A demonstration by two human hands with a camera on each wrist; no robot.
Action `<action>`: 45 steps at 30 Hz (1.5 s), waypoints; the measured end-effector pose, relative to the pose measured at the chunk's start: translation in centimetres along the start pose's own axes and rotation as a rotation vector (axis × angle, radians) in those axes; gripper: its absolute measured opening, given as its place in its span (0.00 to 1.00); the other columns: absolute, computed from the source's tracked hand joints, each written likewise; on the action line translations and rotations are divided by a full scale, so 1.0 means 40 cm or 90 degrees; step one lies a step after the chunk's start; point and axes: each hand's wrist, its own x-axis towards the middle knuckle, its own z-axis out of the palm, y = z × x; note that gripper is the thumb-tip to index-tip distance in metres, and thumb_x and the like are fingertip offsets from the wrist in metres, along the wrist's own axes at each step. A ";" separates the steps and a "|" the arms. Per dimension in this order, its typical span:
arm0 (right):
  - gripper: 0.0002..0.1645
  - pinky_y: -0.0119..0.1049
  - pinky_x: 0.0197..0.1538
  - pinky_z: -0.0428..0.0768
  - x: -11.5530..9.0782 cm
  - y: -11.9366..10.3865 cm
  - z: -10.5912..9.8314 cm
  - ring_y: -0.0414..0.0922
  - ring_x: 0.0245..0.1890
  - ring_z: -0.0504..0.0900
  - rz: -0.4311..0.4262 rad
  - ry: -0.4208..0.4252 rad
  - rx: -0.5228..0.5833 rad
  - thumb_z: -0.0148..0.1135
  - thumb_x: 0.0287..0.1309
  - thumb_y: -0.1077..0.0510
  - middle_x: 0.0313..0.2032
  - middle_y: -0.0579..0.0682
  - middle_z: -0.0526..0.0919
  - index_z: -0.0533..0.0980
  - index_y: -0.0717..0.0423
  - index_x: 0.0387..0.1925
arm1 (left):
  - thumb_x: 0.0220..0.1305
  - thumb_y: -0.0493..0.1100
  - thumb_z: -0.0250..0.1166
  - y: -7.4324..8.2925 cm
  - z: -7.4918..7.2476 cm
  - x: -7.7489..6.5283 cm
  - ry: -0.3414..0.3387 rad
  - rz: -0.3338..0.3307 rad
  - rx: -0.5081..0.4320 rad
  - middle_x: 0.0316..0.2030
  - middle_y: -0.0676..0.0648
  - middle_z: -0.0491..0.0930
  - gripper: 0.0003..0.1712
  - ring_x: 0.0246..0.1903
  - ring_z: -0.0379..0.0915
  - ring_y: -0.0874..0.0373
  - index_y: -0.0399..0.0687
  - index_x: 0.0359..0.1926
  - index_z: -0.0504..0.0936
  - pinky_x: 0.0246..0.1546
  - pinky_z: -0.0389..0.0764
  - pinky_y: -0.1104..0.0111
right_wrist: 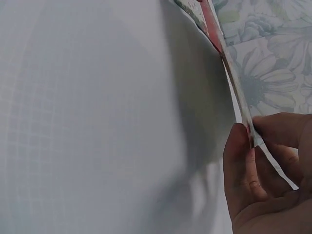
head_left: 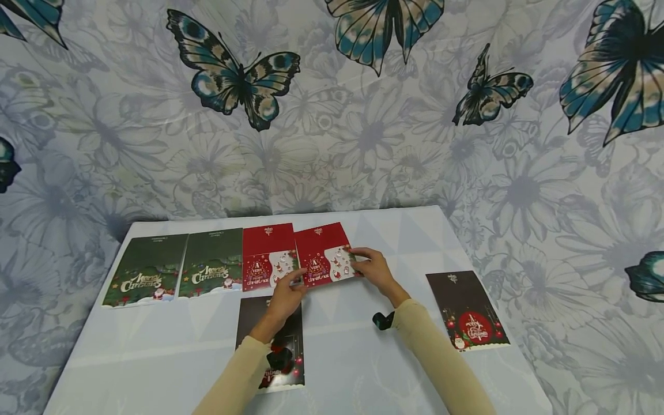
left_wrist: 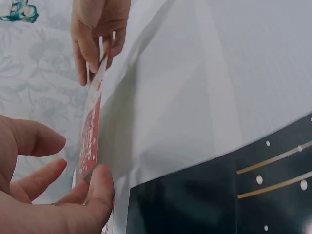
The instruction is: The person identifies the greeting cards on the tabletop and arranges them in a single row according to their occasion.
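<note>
"Two hands are on one red card, right?"

"Yes. Fingers of the left hand [head_left: 284, 300] pinch the red card [head_left: 323, 255] at its lower left, and those of the right hand [head_left: 376, 271] grasp its right edge, thumb on one side."

"Where is that card?"

"Toward the back of the counter [head_left: 363, 357], near the middle. Both wrist views show it tilted, with a shadow falling on the white surface below."

"And next to it?"

"Just left, a second red card [head_left: 266, 241] with the same snowy print. I can't tell whether their edges touch. Farther left come a green card [head_left: 211, 259] and another green card [head_left: 145, 262], both reading Merry Christmas."

"Anything darker?"

"A dark card [head_left: 291, 333] lies partly hidden beneath the left forearm. Another dark card [head_left: 464, 302], with a round red badge, sits well apart at the right side, beyond the right sleeve [head_left: 436, 357]."

"What's behind all that?"

"A pale floral backdrop [head_left: 363, 167] printed with large blue butterflies [head_left: 240, 80]."
</note>
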 end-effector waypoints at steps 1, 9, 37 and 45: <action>0.25 0.31 0.40 0.82 0.000 -0.001 0.000 0.44 0.39 0.83 0.002 0.003 -0.002 0.66 0.61 0.64 0.62 0.58 0.78 0.78 0.56 0.60 | 0.68 0.32 0.58 0.003 0.000 0.001 0.000 -0.005 -0.003 0.64 0.35 0.71 0.28 0.52 0.78 0.45 0.42 0.69 0.72 0.42 0.82 0.64; 0.27 0.36 0.44 0.84 0.008 0.001 0.010 0.46 0.41 0.85 0.019 0.035 -0.028 0.68 0.58 0.65 0.59 0.59 0.80 0.77 0.58 0.61 | 0.68 0.32 0.56 0.021 -0.001 0.007 -0.004 -0.028 -0.021 0.66 0.35 0.68 0.30 0.41 0.75 0.48 0.42 0.72 0.68 0.33 0.74 0.68; 0.31 0.36 0.48 0.83 0.004 -0.009 0.024 0.53 0.49 0.86 0.026 0.053 -0.005 0.66 0.54 0.70 0.57 0.64 0.82 0.74 0.67 0.62 | 0.69 0.37 0.55 0.033 0.004 0.023 -0.004 -0.061 -0.030 0.73 0.32 0.61 0.32 0.71 0.60 0.36 0.40 0.73 0.65 0.65 0.71 0.46; 0.31 0.40 0.54 0.83 0.003 0.006 0.024 0.55 0.56 0.83 0.042 0.036 -0.002 0.65 0.58 0.68 0.59 0.61 0.80 0.72 0.64 0.64 | 0.70 0.38 0.55 0.029 0.002 0.019 -0.019 -0.075 -0.035 0.73 0.33 0.60 0.32 0.73 0.57 0.37 0.41 0.74 0.63 0.66 0.68 0.44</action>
